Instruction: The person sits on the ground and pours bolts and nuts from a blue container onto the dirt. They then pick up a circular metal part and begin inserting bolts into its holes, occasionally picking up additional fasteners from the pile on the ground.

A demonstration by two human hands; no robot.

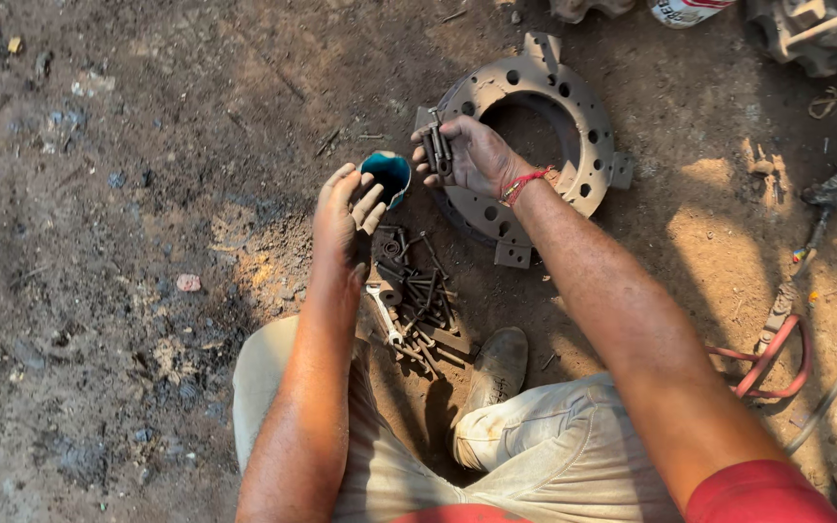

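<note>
I squat on dirt ground. My right hand (472,155) grips a couple of dark metal bolts (438,150), held just over the left edge of a round grey metal plate (588,136) with holes around its rim. My left hand (346,218) holds nothing, its fingers straight and apart, right beside a small teal cup (387,176) standing on the ground. Below both hands lies a pile of dark bolts, springs and small parts (423,295), with a silver wrench (385,315) at its left side.
My shoe (498,368) rests just below the pile, between my knees. A red hose (777,358) and a cable lie on the ground at the right. Grey machine parts (816,29) sit along the top edge. Small stones are scattered at the left.
</note>
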